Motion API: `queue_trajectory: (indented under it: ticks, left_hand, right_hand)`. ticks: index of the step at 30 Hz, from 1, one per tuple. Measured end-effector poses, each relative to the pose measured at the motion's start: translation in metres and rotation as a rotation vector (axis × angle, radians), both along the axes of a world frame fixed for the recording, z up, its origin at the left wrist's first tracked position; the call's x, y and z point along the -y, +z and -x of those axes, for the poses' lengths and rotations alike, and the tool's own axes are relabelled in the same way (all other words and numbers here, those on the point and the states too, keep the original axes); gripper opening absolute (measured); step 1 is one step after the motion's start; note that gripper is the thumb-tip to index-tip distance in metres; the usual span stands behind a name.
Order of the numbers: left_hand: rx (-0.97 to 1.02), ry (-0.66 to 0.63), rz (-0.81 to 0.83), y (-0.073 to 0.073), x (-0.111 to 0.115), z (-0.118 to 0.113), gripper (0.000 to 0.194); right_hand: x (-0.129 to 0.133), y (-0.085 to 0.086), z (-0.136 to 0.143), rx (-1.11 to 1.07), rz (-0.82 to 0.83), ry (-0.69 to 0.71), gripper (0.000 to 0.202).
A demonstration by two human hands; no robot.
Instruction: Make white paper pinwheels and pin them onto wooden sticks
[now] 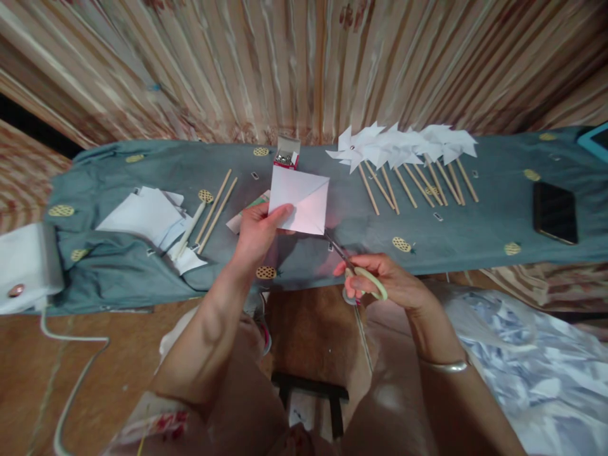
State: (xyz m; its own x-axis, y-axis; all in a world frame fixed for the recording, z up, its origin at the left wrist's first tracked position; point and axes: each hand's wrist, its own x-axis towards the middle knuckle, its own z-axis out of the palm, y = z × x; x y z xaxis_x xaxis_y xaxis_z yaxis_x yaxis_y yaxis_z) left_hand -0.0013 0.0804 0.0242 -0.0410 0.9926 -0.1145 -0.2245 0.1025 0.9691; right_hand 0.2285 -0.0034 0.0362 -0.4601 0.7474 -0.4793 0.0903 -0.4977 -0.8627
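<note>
My left hand (260, 229) grips a square of white paper (304, 199) by its left side, thumb on top. Diagonal creases cross the sheet. In my right hand (387, 278) is a pair of scissors (373, 282) with pale green handles. Their blades meet the paper's lower right corner; whether they are cutting into it I cannot tell. Just behind the sheet stands a small open box (287, 152) of shiny metal pieces. A flat card (247, 212) lies partly hidden beneath my left hand.
White paper pinwheels (408, 145) on wooden sticks lie in a row at the back right. Loose sticks (216, 212), a pale pen-like stick (190, 231) and white paper sheets (142, 215) are at left. A phone (555, 212) rests on the right of the green cloth (484, 234).
</note>
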Motion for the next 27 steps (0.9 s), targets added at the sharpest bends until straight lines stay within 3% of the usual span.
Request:
queue_trajectory:
  ticks: [3,8,10,15,19,21,24,27]
  left_hand:
    - [-0.008,0.013,-0.003,0.001,0.000,0.002,0.024]
    - [-0.100,-0.108,0.019,-0.003,0.006,-0.002,0.023]
    - [-0.170,-0.195,0.047,-0.005,0.009,-0.005,0.024]
    - [-0.368,-0.359,0.077,-0.003,0.018,-0.013,0.022]
    - [-0.401,-0.417,0.087,-0.003,0.021,-0.015,0.019]
    - [-0.373,-0.380,0.088,-0.006,0.020,-0.016,0.022]
    - [-0.218,-0.194,0.039,-0.009,0.018,-0.019,0.028]
    - [0.036,-0.039,0.020,-0.009,0.019,-0.027,0.053]
  right_hand:
    - [-0.001,0.001,-0.009,0.017,-0.062,-0.052,0.046]
    - [-0.012,-0.004,-0.006,0.137,-0.373,-0.534,0.038]
    - [-0.018,-0.006,-0.002,0.192,-0.462,-0.640,0.040]
    - [-0.027,-0.011,0.003,0.229,-0.584,-0.603,0.043]
    - [-0.027,-0.015,0.006,0.271,-0.581,-0.517,0.036]
    - [-0.026,-0.016,0.008,0.286,-0.572,-0.515,0.032]
    - [-0.027,-0.015,0.013,0.262,-0.551,-0.581,0.033]
    - [-0.030,-0.013,0.020,0.214,-0.507,-0.690,0.038]
